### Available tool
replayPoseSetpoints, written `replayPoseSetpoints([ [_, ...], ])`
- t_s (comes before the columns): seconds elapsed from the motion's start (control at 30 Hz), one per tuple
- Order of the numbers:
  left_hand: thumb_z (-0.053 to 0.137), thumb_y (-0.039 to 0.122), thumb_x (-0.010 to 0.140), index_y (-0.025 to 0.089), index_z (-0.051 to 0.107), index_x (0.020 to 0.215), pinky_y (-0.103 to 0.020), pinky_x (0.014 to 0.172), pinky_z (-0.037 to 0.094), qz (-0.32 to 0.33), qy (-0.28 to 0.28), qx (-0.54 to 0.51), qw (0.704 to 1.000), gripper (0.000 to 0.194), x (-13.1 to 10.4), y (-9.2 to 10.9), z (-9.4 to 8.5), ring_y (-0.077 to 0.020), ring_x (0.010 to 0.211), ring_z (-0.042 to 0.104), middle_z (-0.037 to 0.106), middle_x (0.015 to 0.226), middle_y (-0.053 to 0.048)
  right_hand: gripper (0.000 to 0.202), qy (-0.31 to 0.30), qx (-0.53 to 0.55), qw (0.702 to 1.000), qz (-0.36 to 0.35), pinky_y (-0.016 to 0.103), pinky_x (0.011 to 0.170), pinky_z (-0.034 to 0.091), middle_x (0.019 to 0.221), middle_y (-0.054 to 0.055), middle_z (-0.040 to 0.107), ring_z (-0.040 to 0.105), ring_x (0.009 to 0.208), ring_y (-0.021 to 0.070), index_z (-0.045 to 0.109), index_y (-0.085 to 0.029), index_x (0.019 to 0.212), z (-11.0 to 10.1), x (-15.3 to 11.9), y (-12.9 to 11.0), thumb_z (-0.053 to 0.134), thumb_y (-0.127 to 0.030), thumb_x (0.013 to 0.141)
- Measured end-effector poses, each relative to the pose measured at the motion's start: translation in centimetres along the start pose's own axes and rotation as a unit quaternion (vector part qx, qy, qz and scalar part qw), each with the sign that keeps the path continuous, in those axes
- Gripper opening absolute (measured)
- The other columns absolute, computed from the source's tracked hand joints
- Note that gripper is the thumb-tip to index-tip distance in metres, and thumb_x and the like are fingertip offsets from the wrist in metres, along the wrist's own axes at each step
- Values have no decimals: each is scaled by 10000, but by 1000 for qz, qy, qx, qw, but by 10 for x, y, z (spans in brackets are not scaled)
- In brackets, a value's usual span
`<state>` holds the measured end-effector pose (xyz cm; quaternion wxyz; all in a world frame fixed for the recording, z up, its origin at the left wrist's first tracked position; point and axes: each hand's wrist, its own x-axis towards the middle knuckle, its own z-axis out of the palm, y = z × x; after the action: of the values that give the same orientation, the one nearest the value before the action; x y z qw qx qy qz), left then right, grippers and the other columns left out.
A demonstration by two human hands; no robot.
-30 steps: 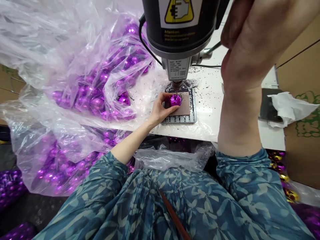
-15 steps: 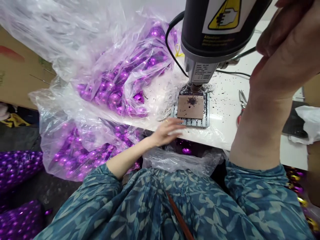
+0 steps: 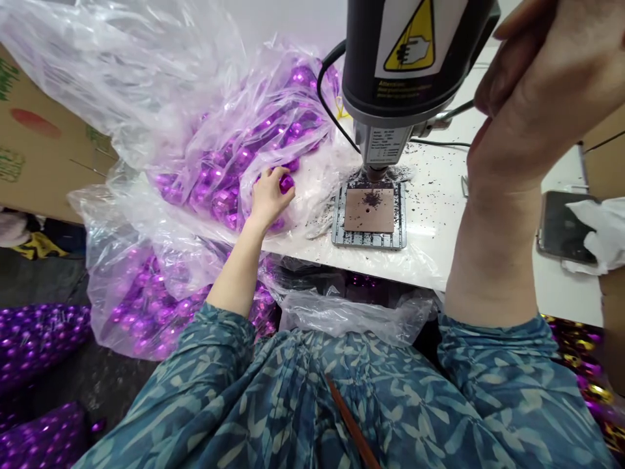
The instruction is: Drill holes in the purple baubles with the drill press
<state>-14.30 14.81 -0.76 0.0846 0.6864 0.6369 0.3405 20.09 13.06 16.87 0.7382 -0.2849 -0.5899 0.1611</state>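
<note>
At the mouth of a clear plastic bag (image 3: 205, 117), my left hand (image 3: 269, 198) has its thumb and fingers closed around a shiny purple faceted ball (image 3: 286, 184). Many more such balls lie in the bag beside it. High on the right, my right hand (image 3: 532, 91) has its fingers wrapped round the end of a drill press lever (image 3: 459, 113); the grip itself is hidden. The black drill press (image 3: 400, 78) stands over a slotted metal base (image 3: 368, 241). On that base rests a brown square plate (image 3: 368, 215) with a small hole and dark shavings.
The white table (image 3: 430, 241) is strewn with shavings. At right lie a dark phone-like device (image 3: 566, 228) and crumpled white paper (image 3: 603, 234). A cardboard box (image 3: 43, 143) stands left. Bags of purple balls (image 3: 39, 345) sit below left. A black cable (image 3: 325, 98) loops beside the drill.
My left hand has moved from the table's front edge up and left to the bag, and closed on a purple ball. My right hand stays at the lever; the view has shifted slightly.
</note>
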Motion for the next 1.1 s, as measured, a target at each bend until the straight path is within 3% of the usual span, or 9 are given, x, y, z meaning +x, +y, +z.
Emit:
replayPoseSetpoints([
  [0.03, 884, 389, 866, 291, 782, 1288, -530, 1152, 631, 25, 19, -77, 997, 445, -3, 4, 4, -359, 1231, 773, 819, 1303, -119, 706, 37, -13, 999, 3, 198, 666, 574, 630, 8, 612, 649, 579, 51, 560, -180, 609, 3, 1, 0, 609, -884, 624],
  [0.1, 886, 541, 923, 319, 725, 1421, -460, 1115, 666, 48, 1, -224, 974, 568, -12, 16, 14, -300, 1240, 788, 801, 1390, -109, 760, 77, -31, 997, 7, 219, 650, 571, 602, 20, 610, 668, 581, 78, 593, -178, 605, 9, 2, -1, 566, -937, 568],
  [0.2, 756, 709, 1026, 338, 670, 1505, -440, 1069, 706, 27, -79, -380, 921, 611, -25, 37, 32, -274, 1271, 810, 796, 1431, -108, 800, 59, -38, 998, 0, 205, 629, 527, 588, 9, 603, 617, 551, 39, 576, -194, 583, 11, 1, -7, 533, -992, 577],
  [0.27, 664, 748, 1078, 339, 678, 1502, -464, 1054, 723, 2, -108, -427, 898, 589, -30, 48, 44, -281, 1271, 822, 800, 1428, -116, 799, 44, -46, 998, -3, 190, 591, 455, 543, -13, 547, 520, 497, -7, 496, -218, 541, 12, 0, -13, 507, -1016, 574],
  [0.43, 541, 784, 1135, 321, 719, 1454, -510, 1027, 733, -22, -105, -439, 892, 590, -34, 57, 75, -288, 1222, 834, 832, 1323, -133, 814, 22, -73, 997, -19, 205, 543, 310, 490, -33, 481, 392, 446, -48, 475, -236, 536, 13, -2, -25, 407, -1042, 635],
  [0.6, 695, 815, 1051, 310, 696, 1494, -463, 1038, 712, -18, -101, -414, 905, 671, -35, 57, 106, -256, 1154, 838, 837, 1210, -101, 885, 18, -111, 993, -19, 176, 527, 330, 505, -21, 470, 399, 456, -53, 530, -218, 545, 13, -4, -24, 290, -1066, 635],
  [0.7, 775, 844, 978, 297, 696, 1493, -475, 1077, 696, -17, -92, -420, 903, 755, -32, 59, 121, -270, 1193, 834, 832, 1261, -108, 909, 22, -129, 991, -27, 178, 516, 335, 508, -20, 455, 390, 453, -54, 544, -215, 560, 13, -5, -23, 245, -1068, 653],
  [0.9, 756, 886, 958, 297, 625, 1519, -488, 1146, 667, 38, -112, -397, 910, 824, -31, 63, 135, -289, 1354, 789, 801, 1447, -150, 877, 10, -137, 990, -25, 183, 515, 334, 490, -29, 447, 401, 454, -58, 518, -228, 551, 12, -7, -25, 236, -1053, 653],
  [1.1, 829, 921, 861, 302, 604, 1532, -501, 1233, 620, 81, -126, -412, 899, 940, -31, 63, 146, -320, 1447, 748, 749, 1533, -160, 896, 25, -151, 988, -27, 153, 512, 299, 474, -30, 408, 376, 451, -68, 527, -218, 552, 12, -8, -26, 190, -1034, 702],
])
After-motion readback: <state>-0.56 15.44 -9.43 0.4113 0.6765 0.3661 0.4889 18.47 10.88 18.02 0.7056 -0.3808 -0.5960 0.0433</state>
